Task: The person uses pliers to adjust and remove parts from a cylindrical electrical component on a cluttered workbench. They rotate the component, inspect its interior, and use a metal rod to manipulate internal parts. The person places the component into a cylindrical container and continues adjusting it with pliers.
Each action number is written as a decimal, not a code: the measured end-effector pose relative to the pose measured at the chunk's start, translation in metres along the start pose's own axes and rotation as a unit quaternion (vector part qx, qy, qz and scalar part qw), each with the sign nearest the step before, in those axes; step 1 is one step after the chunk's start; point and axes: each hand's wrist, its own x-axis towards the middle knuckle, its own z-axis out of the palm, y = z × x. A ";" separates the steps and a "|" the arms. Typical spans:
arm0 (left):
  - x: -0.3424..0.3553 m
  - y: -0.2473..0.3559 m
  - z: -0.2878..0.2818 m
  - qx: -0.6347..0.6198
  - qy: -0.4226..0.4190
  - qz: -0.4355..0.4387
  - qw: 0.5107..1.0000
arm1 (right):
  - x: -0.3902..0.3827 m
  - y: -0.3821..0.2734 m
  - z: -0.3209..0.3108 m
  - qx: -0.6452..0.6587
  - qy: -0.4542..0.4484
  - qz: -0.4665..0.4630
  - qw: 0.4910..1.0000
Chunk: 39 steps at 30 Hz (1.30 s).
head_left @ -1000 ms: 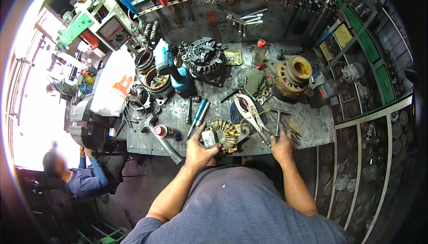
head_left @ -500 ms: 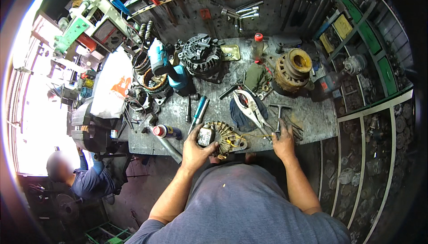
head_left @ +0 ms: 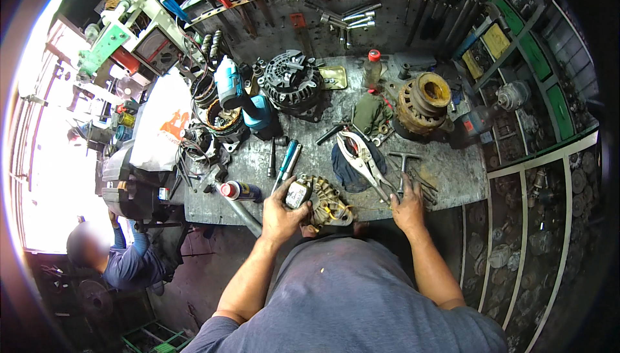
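Note:
My left hand [head_left: 281, 215] grips a small metal block [head_left: 298, 193] on a ribbed alternator end housing [head_left: 326, 206] at the bench's near edge, with a thin yellow wire on it. To its right, my right hand [head_left: 407, 204] is closed on the shaft of a T-handle tool [head_left: 405, 159], beside several loose slim tools [head_left: 425, 179]. Locking pliers [head_left: 360, 159] lie on a dark cloth [head_left: 342, 166] between my hands. Left of the housing lie blue-handled screwdrivers [head_left: 289, 157], a spray can [head_left: 240, 191] and a long metal bar [head_left: 243, 214].
The metal bench [head_left: 458, 172] holds a black alternator [head_left: 289, 82], a rusty housing [head_left: 416, 111], a cordless drill [head_left: 255, 111] and a white bag [head_left: 155, 146]. Tools hang on the back board [head_left: 290, 30]; parts shelves [head_left: 536, 237] stand right. A co-worker [head_left: 135, 262] is at left.
The housing in my left hand has shifted slightly, and the yellow wire that stretched toward my right hand now lies closer over the housing. The view has shifted slightly.

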 end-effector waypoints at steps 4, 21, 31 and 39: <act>0.041 0.018 -0.023 0.061 -0.162 0.061 0.983 | 0.001 0.003 0.006 -0.025 0.027 -0.025 0.999; 0.102 0.067 -0.033 0.239 -0.364 0.275 0.857 | -0.001 0.002 0.001 0.012 0.022 -0.031 0.999; 0.004 -0.007 -0.026 0.014 0.117 0.170 0.978 | 0.008 0.041 -0.065 -0.106 0.013 0.042 0.993; -0.041 -0.049 -0.015 -0.020 0.160 0.128 0.979 | 0.025 0.048 -0.086 -0.148 -0.114 -0.010 0.982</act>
